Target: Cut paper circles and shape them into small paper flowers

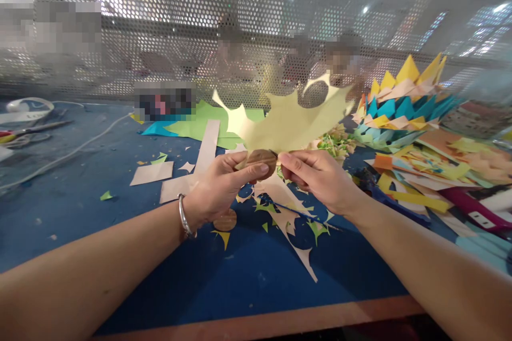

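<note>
My left hand point(222, 186) is closed, its thumb pressing on a round brown wood-grain disc point(261, 157). Directly behind the disc rises a pale yellow paper cut-out point(296, 122) with curved, pointed edges; whether the two are joined I cannot tell. At the disc's right edge, my right hand point(320, 173) pinches with thumb and forefinger. What lies between those fingertips is too small to make out. Below my left wrist, a second wood-grain disc point(225, 220) lies on the blue table point(180, 282). Paper scraps point(286, 200) are scattered beneath both hands.
Green paper sheets point(224, 114) and pale pink pieces point(208, 146) lie beyond my left hand. At right stands a layered paper crown shape point(404, 101), near piled coloured offcuts point(436, 165) and a magenta-and-white tool point(480, 210). A white cable point(76, 149) crosses the left. Perforated metal point(160, 53) closes off the back.
</note>
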Motion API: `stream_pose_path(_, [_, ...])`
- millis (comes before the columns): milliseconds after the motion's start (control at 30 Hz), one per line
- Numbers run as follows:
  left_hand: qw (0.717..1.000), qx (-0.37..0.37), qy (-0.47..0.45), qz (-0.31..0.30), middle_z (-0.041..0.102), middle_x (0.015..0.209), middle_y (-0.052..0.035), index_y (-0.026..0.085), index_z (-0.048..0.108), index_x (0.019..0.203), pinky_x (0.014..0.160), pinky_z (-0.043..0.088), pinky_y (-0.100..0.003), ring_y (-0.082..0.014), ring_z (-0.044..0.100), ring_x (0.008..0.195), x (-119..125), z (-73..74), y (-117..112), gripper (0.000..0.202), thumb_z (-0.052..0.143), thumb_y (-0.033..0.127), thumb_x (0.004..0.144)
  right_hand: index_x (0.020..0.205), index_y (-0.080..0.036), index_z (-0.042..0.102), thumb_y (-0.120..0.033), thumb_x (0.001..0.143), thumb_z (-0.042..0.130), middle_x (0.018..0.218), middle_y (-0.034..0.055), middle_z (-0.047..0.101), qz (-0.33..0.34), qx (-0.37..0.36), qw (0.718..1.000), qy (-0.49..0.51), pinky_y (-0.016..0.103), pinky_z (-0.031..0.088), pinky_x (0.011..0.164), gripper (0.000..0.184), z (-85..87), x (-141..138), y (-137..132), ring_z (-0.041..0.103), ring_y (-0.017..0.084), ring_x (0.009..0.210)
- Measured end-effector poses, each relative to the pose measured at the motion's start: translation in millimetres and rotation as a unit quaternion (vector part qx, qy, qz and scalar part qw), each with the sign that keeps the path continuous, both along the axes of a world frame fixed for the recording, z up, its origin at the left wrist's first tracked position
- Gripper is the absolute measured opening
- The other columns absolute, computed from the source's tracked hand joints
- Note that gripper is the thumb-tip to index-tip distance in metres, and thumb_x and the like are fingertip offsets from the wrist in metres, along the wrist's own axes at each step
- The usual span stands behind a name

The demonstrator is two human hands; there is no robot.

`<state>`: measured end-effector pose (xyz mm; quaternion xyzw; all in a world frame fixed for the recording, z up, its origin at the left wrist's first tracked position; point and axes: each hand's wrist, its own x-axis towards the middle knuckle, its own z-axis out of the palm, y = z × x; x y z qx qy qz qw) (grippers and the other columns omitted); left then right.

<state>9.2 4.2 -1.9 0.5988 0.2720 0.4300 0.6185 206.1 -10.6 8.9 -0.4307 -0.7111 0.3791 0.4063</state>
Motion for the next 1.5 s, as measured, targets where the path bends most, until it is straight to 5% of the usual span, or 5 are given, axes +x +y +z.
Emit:
stream_pose_path(600, [0.997,0.074,0.013,-0.008,0.058,0.078,-0.0012,0.016,0.066,0.065,0.072,0.039,-0.028,-0.0132,0.048,0.074,0.4,3.9,-1.2,0.019,0.063,0.02,0.083,0.065,-0.018,0.055,-0.05,0.093,0.052,0.05,-0.0071,0.033,0.004,0.012,0.999,-0.03,0.022,0.026,0.043,0.043,-0.9,3.0,0.0,0.031,0.006,0.045])
stream_pose_path(1000, [0.995,0.09,0.038,0.001,0.066,0.087,-0.004,0.017,0.074,0.084,0.078,0.043,-0.029,-0.0158,0.054,0.082,-1.8,0.6,-0.3,0.011,0.065,0.024,0.083,0.066,-0.018,0.055,-0.049,0.093,0.052,0.051,-0.0069,0.036,0.005,0.034,0.999,-0.036,0.023,0.029,0.045,0.041,-0.6,3.8,-0.6,0.033,0.007,0.044])
stream_pose_path(1367, [0.997,0.077,0.023,0.005,0.061,0.073,-0.0011,0.016,0.069,0.069,0.07,0.041,-0.028,-0.0132,0.049,0.071,0.7,2.9,-2.7,0.012,0.065,0.022,0.079,0.066,-0.018,0.056,-0.049,0.094,0.052,0.051,-0.0068,0.038,0.004,0.044,0.998,-0.054,0.023,0.029,0.046,0.041,-0.9,5.1,0.5,0.035,0.006,0.045])
stream_pose_path(1500, [0.997,0.065,0.044,0.013,0.064,0.077,-0.0024,0.016,0.072,0.078,0.073,0.043,-0.03,-0.0149,0.053,0.074,-0.3,-0.1,-1.4,0.009,0.067,0.024,0.078,0.066,-0.019,0.057,-0.05,0.093,0.052,0.049,-0.0069,0.037,-0.004,0.043,0.997,-0.066,0.024,0.029,0.046,0.041,-1.0,6.1,0.7,0.035,0.007,0.044])
